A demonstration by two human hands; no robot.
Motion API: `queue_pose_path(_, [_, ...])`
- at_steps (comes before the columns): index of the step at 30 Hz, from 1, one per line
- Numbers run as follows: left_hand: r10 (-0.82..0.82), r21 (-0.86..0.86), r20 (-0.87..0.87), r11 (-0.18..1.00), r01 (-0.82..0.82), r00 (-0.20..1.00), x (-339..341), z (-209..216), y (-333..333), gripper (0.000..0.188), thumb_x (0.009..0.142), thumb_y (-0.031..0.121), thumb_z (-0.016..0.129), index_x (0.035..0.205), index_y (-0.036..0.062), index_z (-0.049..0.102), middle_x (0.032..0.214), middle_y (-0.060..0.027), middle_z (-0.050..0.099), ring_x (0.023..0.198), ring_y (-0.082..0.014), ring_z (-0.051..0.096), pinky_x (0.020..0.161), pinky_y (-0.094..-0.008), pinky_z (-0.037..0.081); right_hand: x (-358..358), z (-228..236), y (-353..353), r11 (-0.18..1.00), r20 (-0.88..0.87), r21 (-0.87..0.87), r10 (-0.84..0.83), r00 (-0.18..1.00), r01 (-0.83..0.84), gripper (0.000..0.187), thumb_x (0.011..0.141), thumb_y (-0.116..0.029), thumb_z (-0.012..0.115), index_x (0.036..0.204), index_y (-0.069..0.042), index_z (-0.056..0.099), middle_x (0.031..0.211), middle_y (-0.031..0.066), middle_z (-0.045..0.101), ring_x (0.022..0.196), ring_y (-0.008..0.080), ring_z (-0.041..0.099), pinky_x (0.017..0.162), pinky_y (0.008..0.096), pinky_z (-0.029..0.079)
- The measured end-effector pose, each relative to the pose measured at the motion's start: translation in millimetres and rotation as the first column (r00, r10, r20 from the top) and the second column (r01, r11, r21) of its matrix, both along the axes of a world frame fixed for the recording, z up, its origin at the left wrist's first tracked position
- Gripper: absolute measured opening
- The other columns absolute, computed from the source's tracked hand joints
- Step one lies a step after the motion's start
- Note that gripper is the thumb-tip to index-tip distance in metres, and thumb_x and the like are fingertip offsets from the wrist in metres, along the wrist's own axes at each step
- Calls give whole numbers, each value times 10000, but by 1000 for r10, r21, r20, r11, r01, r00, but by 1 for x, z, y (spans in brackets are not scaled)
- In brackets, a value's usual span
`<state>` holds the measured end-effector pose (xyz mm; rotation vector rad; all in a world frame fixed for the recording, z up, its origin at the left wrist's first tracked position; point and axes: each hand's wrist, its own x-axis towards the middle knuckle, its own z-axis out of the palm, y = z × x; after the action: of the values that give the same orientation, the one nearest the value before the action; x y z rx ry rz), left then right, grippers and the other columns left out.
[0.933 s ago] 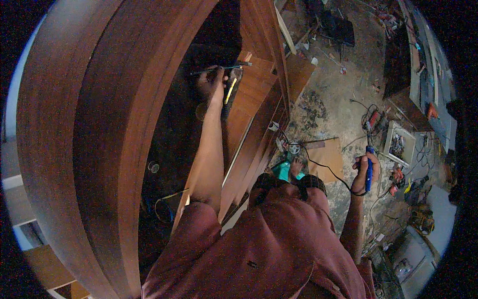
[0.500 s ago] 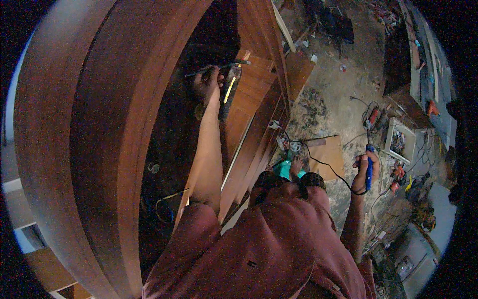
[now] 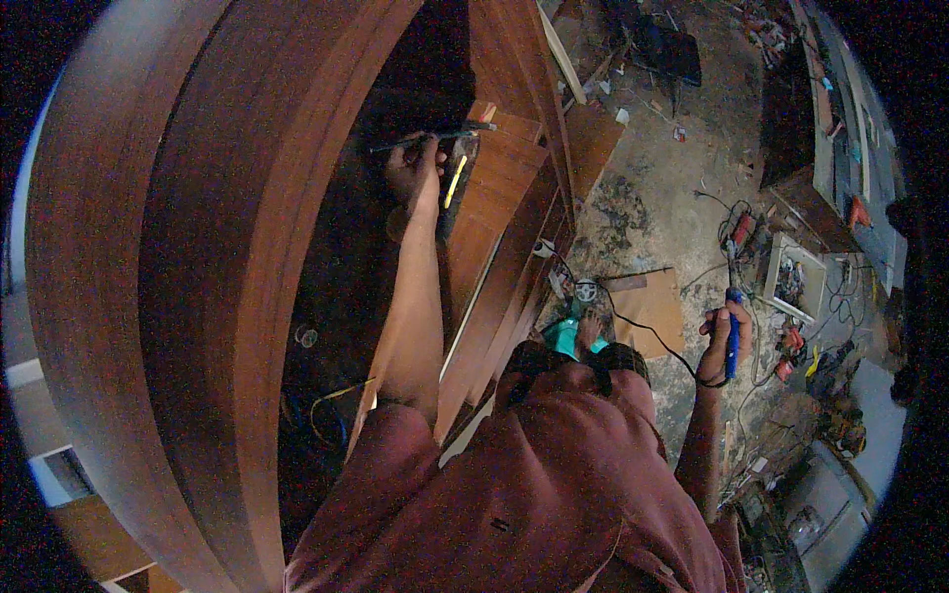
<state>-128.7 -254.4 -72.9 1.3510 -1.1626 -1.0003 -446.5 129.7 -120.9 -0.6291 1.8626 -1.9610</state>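
Observation:
My left hand point(image 3: 415, 176) reaches into a dark brown wooden cabinet point(image 3: 509, 173) and is closed round a thin dark rod point(image 3: 463, 130). One end of the rod lies over the edge of a wooden panel; its other end fades into shadow. Beside the wrist, a yellow strip point(image 3: 456, 183) shows against the dark interior. Out to the right, above the floor, my right hand point(image 3: 727, 328) grips the blue handle of a soldering iron point(image 3: 733, 341). Its metal shaft points away from me, and a black cord point(image 3: 652, 328) trails from the handle's near end.
A large curved brown wooden panel point(image 3: 208, 247) fills the left side. On the stained floor point(image 3: 633, 212) lie a cardboard piece point(image 3: 647, 311), tangled cables and a red tool point(image 3: 741, 229). A white-framed box point(image 3: 793, 282) with small parts stands right of my right hand.
My left hand and the thin rod have shifted very slightly inside the cabinet. The right hand keeps its hold on the soldering iron in nearly the same place.

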Motion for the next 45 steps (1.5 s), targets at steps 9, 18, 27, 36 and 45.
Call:
queue_pose_path(9, [-29,-15,-1,999,29,1000,2,2,-1,193,860,92,711,1027,79,615,824,-28,667,637,-91,624,510,-222,452,1,2,-1,1000,-24,-14,11,1000,-11,223,939,-181,628,1085,-16,592,808,90,632,659,136,601,568,263,492])
queue_pose_path(18, [-27,-46,23,999,28,999,0,4,-12,192,833,85,732,996,63,634,837,-43,661,589,-119,619,529,-240,479,2,1,-1,1000,-12,-10,-2,1000,2,209,939,-169,626,1077,-16,595,812,82,626,675,138,609,566,265,498])
queue_pose_path(27, [-173,-219,179,953,210,969,3,8,-33,218,814,67,719,1012,36,634,922,-73,640,652,-141,618,589,-275,511,1,0,0,1000,13,1,-2,1000,2,230,933,-195,642,1083,-26,596,786,88,640,652,137,601,566,267,496])
queue_pose_path(36, [-150,-233,362,941,245,920,-5,8,-46,230,724,116,730,934,47,667,899,-76,665,823,-186,604,750,-335,475,2,5,-2,1000,6,3,-2,1000,2,220,934,-184,637,1081,-25,597,780,88,637,638,139,595,565,267,493])
queue_pose_path(45, [-177,-213,357,941,264,917,-7,10,-42,229,764,114,729,964,37,648,916,-77,657,844,-188,606,771,-332,484,1,5,-5,1000,-18,-13,3,1000,-3,181,936,-156,626,1059,-27,594,767,91,640,610,134,578,558,258,476])
